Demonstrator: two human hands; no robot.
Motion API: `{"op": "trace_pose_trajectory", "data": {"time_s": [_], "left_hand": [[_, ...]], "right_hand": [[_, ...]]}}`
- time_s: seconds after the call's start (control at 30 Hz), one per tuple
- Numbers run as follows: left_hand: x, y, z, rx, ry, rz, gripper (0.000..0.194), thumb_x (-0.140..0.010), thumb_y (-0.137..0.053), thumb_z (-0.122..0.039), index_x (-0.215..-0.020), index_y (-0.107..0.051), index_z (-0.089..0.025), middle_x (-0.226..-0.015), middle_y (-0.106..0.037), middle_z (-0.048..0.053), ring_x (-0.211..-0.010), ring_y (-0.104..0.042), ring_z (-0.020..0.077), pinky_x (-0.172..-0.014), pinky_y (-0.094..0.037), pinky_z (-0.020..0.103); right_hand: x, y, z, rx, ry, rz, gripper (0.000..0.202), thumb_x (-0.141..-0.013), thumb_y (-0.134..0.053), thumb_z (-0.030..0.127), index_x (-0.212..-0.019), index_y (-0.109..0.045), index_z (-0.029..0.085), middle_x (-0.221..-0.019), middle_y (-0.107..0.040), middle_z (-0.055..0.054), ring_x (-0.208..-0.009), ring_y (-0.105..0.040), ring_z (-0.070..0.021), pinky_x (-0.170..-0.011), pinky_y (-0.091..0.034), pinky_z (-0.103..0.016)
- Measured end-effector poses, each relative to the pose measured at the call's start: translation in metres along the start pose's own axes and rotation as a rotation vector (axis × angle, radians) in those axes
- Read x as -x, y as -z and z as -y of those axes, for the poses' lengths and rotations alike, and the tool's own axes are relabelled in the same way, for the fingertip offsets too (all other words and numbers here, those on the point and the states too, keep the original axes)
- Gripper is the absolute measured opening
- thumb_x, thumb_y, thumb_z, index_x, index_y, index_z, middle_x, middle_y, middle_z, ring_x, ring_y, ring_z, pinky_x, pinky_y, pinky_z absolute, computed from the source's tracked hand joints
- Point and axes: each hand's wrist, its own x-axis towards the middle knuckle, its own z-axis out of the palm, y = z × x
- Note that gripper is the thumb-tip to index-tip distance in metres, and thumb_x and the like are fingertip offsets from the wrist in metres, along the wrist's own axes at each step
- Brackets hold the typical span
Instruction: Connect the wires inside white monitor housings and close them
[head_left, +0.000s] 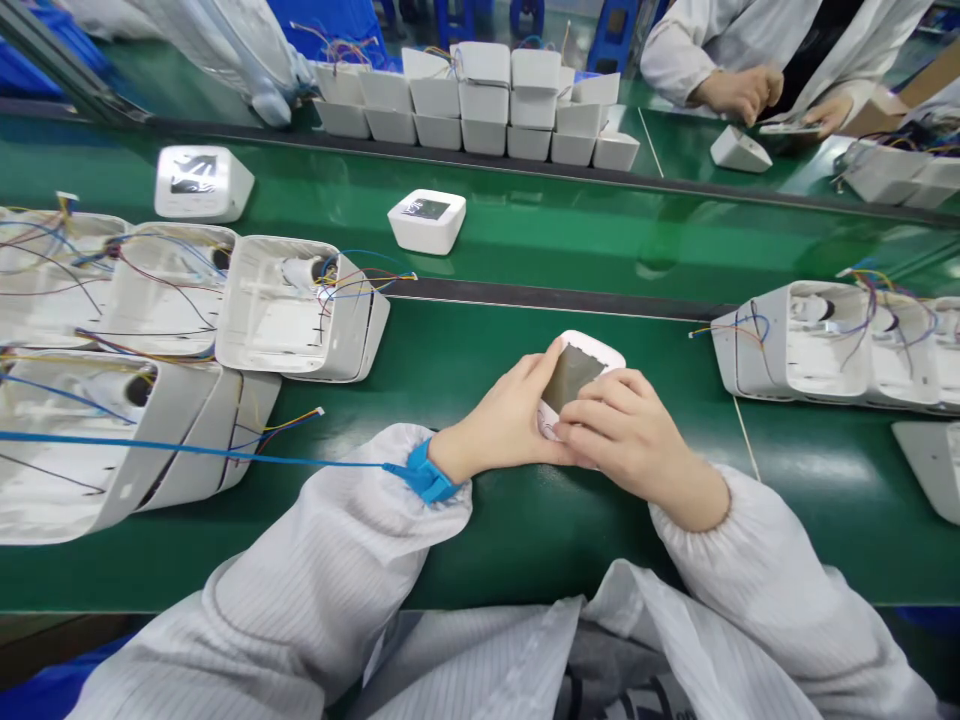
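The left hand (514, 415), thumb parted from the fingers, grips the near-left edge of a small white device (571, 375) above the green table (465, 350). The right hand (630, 435), fingers curled together, touches the device's right side; whether it pinches, I cannot tell.

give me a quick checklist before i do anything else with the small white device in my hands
1. Left hand has hold of the small white device: ok, thumb along its edge.
2. Right hand free for another item: not ok, its fingers are on the device.
3. Grey face fully in view: not ok, the right fingers cover part of it.
4. Underside undamaged: cannot tell, it is out of sight.
5. Blue wrist strap on: ok, around the left wrist.
6. Loose wires away from the device: ok, those in view lie off to the sides.
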Motion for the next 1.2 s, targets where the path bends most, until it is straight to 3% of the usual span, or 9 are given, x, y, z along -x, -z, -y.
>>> {"op": "trace_pose_trajectory", "data": {"time_s": [0.1,0.2,0.3,0.4,0.53,0.67,0.9,1.07,1.2], "left_hand": [[0.003,-0.008,0.006,0.024,-0.113,-0.076,0.122,-0.067,-0.081,-0.036,-0.161,-0.005,-0.019,-0.149,-0.037,0.021,-0.137,-0.039,0.0373,-0.115,-0.035,0.058],[0.004,-0.015,0.012,0.179,-0.261,-0.166,0.108,-0.074,-0.071,-0.034,-0.16,-0.009,-0.021,-0.157,-0.028,0.02,-0.142,-0.033,0.0381,-0.119,-0.03,0.057],[0.005,-0.021,0.014,0.375,-0.324,-0.169,0.096,-0.083,-0.064,-0.046,-0.16,-0.012,-0.024,-0.153,-0.034,0.018,-0.134,-0.044,0.0365,-0.114,-0.038,0.055],[0.006,-0.025,0.014,0.429,-0.325,-0.155,0.093,-0.086,-0.062,-0.055,-0.16,-0.014,-0.026,-0.147,-0.04,0.017,-0.128,-0.049,0.0351,-0.11,-0.042,0.053],[0.006,-0.026,0.015,0.44,-0.36,-0.152,0.089,-0.087,-0.06,-0.059,-0.16,-0.017,-0.029,-0.152,-0.037,0.016,-0.131,-0.047,0.0355,-0.113,-0.04,0.055],[0.007,-0.027,0.017,0.502,-0.343,-0.143,0.094,-0.084,-0.063,-0.061,-0.159,-0.018,-0.027,-0.153,-0.037,0.016,-0.133,-0.048,0.0364,-0.114,-0.041,0.054],[0.008,-0.027,0.015,0.58,-0.386,-0.099,0.093,-0.085,-0.064,-0.055,-0.16,-0.017,-0.026,-0.158,-0.032,0.017,-0.138,-0.046,0.0372,-0.118,-0.037,0.053],[0.008,-0.026,0.015,0.508,-0.358,-0.109,0.09,-0.086,-0.063,-0.055,-0.159,-0.02,-0.025,-0.156,-0.038,0.017,-0.137,-0.047,0.0371,-0.117,-0.039,0.054],[0.007,-0.025,0.013,0.479,-0.356,-0.095,0.091,-0.085,-0.061,-0.06,-0.159,-0.02,-0.025,-0.163,-0.028,0.014,-0.144,-0.038,0.0384,-0.118,-0.038,0.052]], "right_hand": [[0.002,0.005,-0.008,-0.021,-0.102,-0.138,0.012,-0.097,-0.061,0.021,-0.106,-0.066,0.027,-0.111,-0.072,-0.002,-0.112,-0.062,-0.0223,-0.095,-0.047,-0.042],[0.008,0.011,-0.021,-0.068,-0.339,-0.267,0.012,-0.094,-0.068,0.029,-0.105,-0.067,0.024,-0.103,-0.072,-0.006,-0.097,-0.066,-0.0223,-0.081,-0.052,-0.037],[0.013,0.01,-0.027,-0.046,-0.394,0.0,0.012,-0.095,-0.064,0.024,-0.084,-0.069,0.021,-0.079,-0.069,-0.002,-0.072,-0.063,-0.0164,-0.061,-0.044,-0.031],[0.011,0.001,-0.021,0.128,-0.343,0.337,0.012,-0.088,-0.066,0.016,-0.077,-0.071,0.019,-0.077,-0.065,-0.004,-0.068,-0.057,-0.0182,-0.057,-0.033,-0.033],[0.001,-0.007,-0.011,0.194,-0.33,0.535,0.011,-0.075,-0.07,0.007,-0.081,-0.07,0.016,-0.079,-0.062,-0.007,-0.069,-0.053,-0.0205,-0.058,-0.028,-0.034],[0.002,-0.011,-0.013,0.142,-0.364,0.459,0.009,-0.076,-0.065,0.006,-0.079,-0.065,0.015,-0.077,-0.06,-0.006,-0.069,-0.053,-0.0195,-0.058,-0.03,-0.033],[0.014,-0.021,-0.018,-0.077,-0.397,0.153,0.021,-0.098,-0.055,0.022,-0.079,-0.063,0.018,-0.075,-0.061,-0.002,-0.068,-0.053,-0.0149,-0.06,-0.037,-0.027],[0.014,-0.024,-0.018,-0.159,-0.401,0.164,0.026,-0.102,-0.053,0.029,-0.082,-0.066,0.018,-0.078,-0.063,-0.004,-0.074,-0.057,-0.0161,-0.066,-0.043,-0.028],[0.013,-0.022,-0.018,-0.182,-0.403,0.157,0.024,-0.102,-0.053,0.028,-0.087,-0.069,0.019,-0.083,-0.066,-0.004,-0.077,-0.059,-0.0173,-0.066,-0.044,-0.029]]}}
